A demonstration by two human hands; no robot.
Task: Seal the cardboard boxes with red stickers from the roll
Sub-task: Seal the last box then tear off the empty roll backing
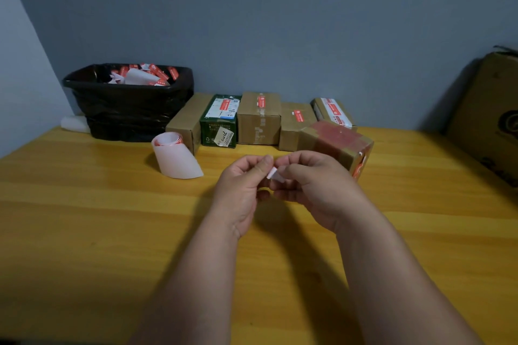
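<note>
On the table [84, 232], a row of boxes [259, 120] lines the wall; bin [129, 103] at its left, sticker roll [175, 159] before it.

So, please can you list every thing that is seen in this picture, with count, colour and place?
sticker roll: 1, white backing with red stickers, table left of centre
small boxes: 6, five brown and one green, row at the wall, nearest one tilted
sticker piece: 1, white, between both hands
bin: 1, black liner, back left, holds red and white scraps
large carton: 1, brown, far right
table: 1, yellow wood
left hand: 1, pinches the sticker piece
right hand: 1, pinches the sticker piece
</note>
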